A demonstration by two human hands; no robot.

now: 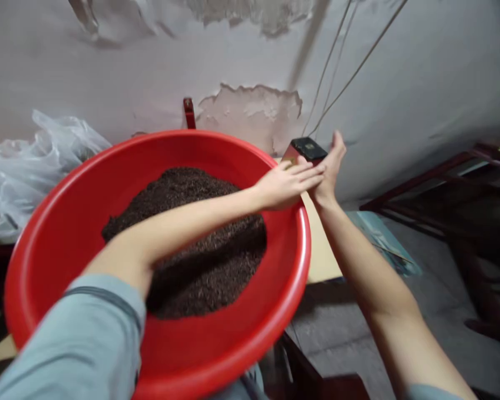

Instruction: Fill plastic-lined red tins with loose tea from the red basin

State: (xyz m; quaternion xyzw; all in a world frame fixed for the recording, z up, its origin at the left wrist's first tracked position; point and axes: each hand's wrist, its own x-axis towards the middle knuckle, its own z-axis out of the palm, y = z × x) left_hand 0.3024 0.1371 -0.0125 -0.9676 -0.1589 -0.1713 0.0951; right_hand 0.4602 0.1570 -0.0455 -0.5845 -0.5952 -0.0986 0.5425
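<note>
My left hand [289,183] reaches across a large red plastic basin [54,239], its fingers stretched out flat. Its fingertips lie against the palm side of my right hand [329,172], which is tilted up just outside the basin's right rim with the thumb apart; its other fingers are partly hidden. Just behind both hands is a small box [309,149] with a dark top and reddish sides; no grip on it shows. A heap of dark brown, loose, crumbly material [191,194], like dry tea leaves or soil, lies in the basin under my left forearm.
A clear plastic bag [45,161] lies left of the basin. A pale board [320,250] shows beneath the basin's right side. Cords [358,66] hang along the peeling wall [150,72]. Dark wooden furniture [462,222] stands at the right, above a grey tiled floor [337,333].
</note>
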